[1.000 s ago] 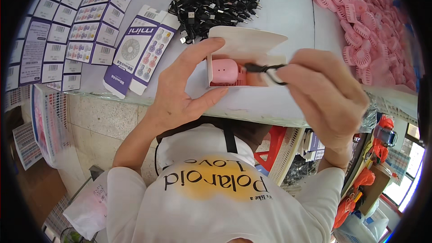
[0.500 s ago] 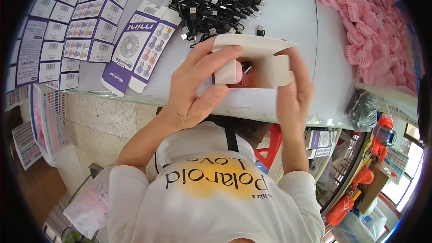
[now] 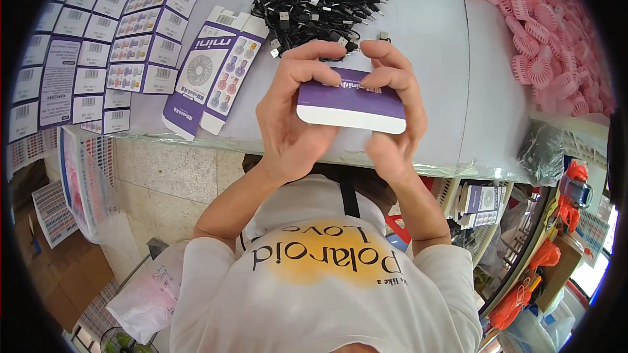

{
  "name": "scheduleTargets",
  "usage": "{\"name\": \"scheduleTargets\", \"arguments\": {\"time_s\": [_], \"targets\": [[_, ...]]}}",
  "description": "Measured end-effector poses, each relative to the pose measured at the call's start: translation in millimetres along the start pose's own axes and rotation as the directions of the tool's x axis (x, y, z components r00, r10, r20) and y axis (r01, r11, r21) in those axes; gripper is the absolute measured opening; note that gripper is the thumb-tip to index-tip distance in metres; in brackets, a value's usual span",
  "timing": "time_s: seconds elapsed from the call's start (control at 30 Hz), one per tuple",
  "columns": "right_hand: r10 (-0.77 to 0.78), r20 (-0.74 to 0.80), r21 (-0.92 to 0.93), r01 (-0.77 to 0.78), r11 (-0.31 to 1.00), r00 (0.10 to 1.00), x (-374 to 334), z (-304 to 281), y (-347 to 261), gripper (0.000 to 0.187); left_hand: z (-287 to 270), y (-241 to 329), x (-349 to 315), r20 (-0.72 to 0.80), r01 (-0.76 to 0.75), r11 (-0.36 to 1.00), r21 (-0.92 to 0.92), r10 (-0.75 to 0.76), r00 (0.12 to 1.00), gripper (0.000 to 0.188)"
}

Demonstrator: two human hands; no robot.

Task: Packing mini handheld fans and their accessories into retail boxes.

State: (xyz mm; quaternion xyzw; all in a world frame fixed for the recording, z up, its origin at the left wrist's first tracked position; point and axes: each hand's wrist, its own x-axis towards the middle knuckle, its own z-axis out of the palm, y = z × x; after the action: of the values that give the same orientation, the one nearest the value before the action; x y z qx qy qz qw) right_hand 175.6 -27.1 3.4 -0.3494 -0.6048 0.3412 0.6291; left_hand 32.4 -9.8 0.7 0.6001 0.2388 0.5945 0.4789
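Observation:
Between my two hands is a small purple and white carton (image 3: 353,103), held just above the table's near edge. Its purple top flap with a white tuck edge faces me, and the inside is hidden. My left hand (image 3: 297,108) grips the carton's left end, fingers bent over its far edge. At the opposite end, my right hand (image 3: 396,104) curls its fingers over the far edge, its thumb low by the near corner. A flattened carton (image 3: 209,68) printed with a fan picture lies to the left. A heap of black charging cables (image 3: 320,6) lies just beyond my hands.
Stacked purple and white cartons (image 3: 134,46) fill the table's left side. Pink handheld fans (image 3: 540,39) are piled at the right. A single cable plug (image 3: 384,36) lies beside the heap. Below the table's right edge, a rack (image 3: 481,202) holds more cartons.
The carton's open end, with a pink fan and a cable showing inside, is now covered by the purple flap. Both hands have shifted, the right one moving left and closing around the carton.

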Motion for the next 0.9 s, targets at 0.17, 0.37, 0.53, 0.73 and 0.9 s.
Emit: {"name": "scheduleTargets", "arguments": {"time_s": [0.17,0.37,0.53,0.73,0.9], "targets": [[-0.030,-0.021,0.056,0.031,0.998,0.999,-1.1,3.4,0.1,0.035,-2.0,-1.2,0.7,0.009,0.005,0.998,-0.068,-0.004,1.000,0.030],[-0.104,-0.073,-0.069,0.099,0.993,0.992,-6.0,1.4,4.2,0.024,-3.2,-9.0,-2.0,0.016,-0.137,0.989,0.056,0.136,0.991,0.026],[-0.229,0.053,-0.341,0.233,0.911,0.972,-4.5,-9.8,4.4,0.015,-14.9,-11.8,-0.6,0.124,-0.172,0.973,0.156,0.154,0.980,0.022],[-0.174,0.138,-0.371,0.214,0.904,0.975,-7.1,-15.8,-4.6,0.016,-26.9,-8.1,-0.6,0.236,-0.267,0.921,0.284,0.203,0.950,0.023],[-0.074,0.054,-0.276,0.086,0.957,0.996,-7.4,-8.5,-9.0,0.018,-34.9,-4.4,-1.9,0.370,-0.393,0.777,0.492,0.223,0.902,0.030]]}}
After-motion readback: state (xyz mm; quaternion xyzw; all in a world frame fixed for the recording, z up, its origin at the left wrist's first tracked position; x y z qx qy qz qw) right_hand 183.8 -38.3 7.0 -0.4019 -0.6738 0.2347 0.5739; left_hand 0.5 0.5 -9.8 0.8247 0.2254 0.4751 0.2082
